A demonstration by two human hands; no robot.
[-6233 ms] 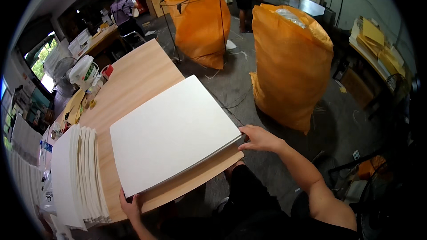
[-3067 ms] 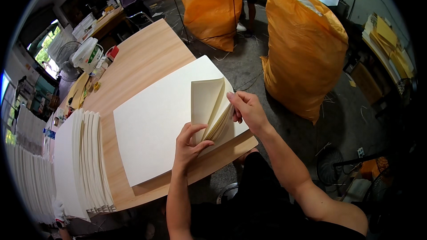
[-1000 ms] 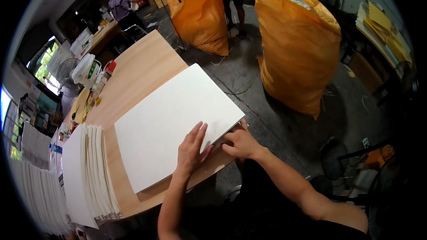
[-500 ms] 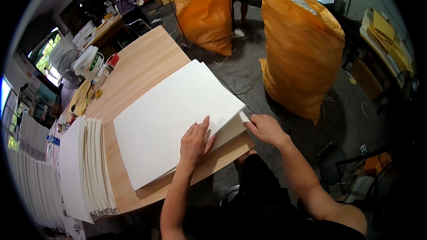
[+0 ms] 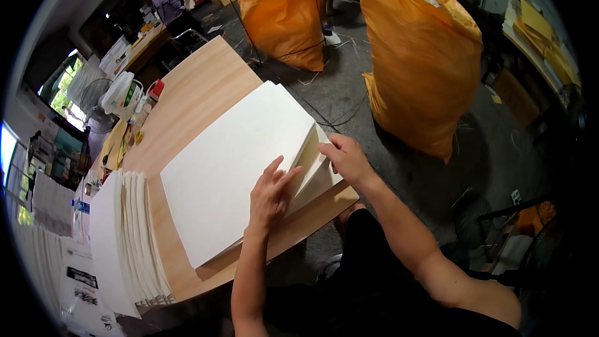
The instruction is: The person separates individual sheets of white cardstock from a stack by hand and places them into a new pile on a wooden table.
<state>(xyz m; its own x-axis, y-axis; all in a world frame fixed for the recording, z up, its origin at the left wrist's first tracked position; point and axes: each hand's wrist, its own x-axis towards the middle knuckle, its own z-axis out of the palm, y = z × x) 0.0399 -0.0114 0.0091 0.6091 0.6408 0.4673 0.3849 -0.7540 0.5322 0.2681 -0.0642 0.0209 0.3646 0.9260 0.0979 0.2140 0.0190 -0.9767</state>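
Observation:
A stack of large white paper sheets (image 5: 234,156) lies at an angle on the wooden table in front of me. Along its right side the top sheets are bent upward, and a cream inner face shows between the layers. My right hand (image 5: 347,157) pinches the raised edge of a lower sheet (image 5: 316,154) between thumb and fingers. At the near right edge of the top sheet is my left hand (image 5: 271,196), its fingers apart and partly raised. Whether its thumb side touches the bent edge cannot be made out.
Thick white paper bundles (image 5: 134,237) stand at the left end of the wooden table (image 5: 193,90). A white bucket (image 5: 122,95) and tape rolls sit on its far left side. Two big orange sacks (image 5: 421,65) stand on the floor beyond. Other people are in the background.
My right hand has moved left and up, bending the sheet edge back toward the middle. My left hand's fingers have lifted and spread off the top sheet.

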